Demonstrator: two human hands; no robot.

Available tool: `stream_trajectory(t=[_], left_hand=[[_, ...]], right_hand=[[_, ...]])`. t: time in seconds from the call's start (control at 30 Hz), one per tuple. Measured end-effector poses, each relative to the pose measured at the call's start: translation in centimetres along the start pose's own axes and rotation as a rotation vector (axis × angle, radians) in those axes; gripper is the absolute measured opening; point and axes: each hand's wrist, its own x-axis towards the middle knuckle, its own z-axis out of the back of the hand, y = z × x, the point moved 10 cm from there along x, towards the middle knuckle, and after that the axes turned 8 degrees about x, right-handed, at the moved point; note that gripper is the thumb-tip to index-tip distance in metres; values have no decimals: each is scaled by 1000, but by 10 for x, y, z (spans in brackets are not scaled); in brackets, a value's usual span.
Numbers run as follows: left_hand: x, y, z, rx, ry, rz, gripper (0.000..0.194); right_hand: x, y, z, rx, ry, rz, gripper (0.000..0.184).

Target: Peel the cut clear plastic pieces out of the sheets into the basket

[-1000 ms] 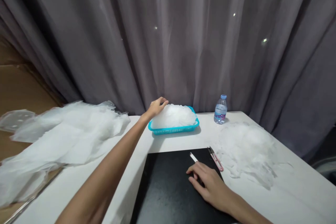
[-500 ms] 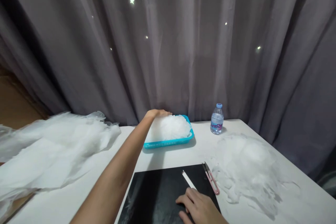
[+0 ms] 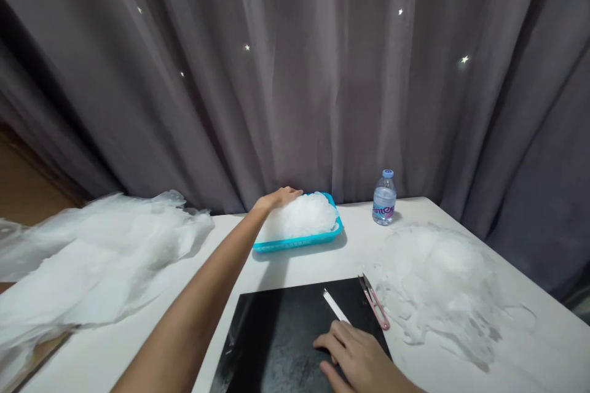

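My left hand (image 3: 282,196) reaches to the far left of a blue plastic basket (image 3: 298,241) and rests on the heap of white fluffy stuffing (image 3: 306,216) inside it. Its fingers are stretched out, their tips partly hidden by the fluff. Over a black mat (image 3: 281,331), my right hand (image 3: 353,353) hovers or rests with thumb and fingers apart. Just beyond it lies a slim white tool (image 3: 335,306) with a dark tip, its near end covered by the hand. Pink-handled thread snips (image 3: 375,304) lie along the mat's right edge.
On the left is a large pile of white fibre sheets (image 3: 101,252). A loose mound of white fluff (image 3: 442,282) sits on the right of the white table (image 3: 415,374). Behind that mound stands a water bottle (image 3: 384,199). A grey curtain (image 3: 304,86) hangs at the back.
The view has shifted slightly, so the table things appear a little higher. My left hand stays at the basket, its fingers a touch more over the stuffing. The right hand barely moves.
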Motion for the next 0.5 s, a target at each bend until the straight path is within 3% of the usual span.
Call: stream_trajectory(t=[0.27, 0.5], left_hand=[[-14, 9, 18, -57, 90, 7, 35], [-48, -9, -7, -36, 83, -30, 37]], right_hand=[[2, 10, 20, 107, 93, -90, 26], [0, 11, 16, 106, 103, -84, 27]])
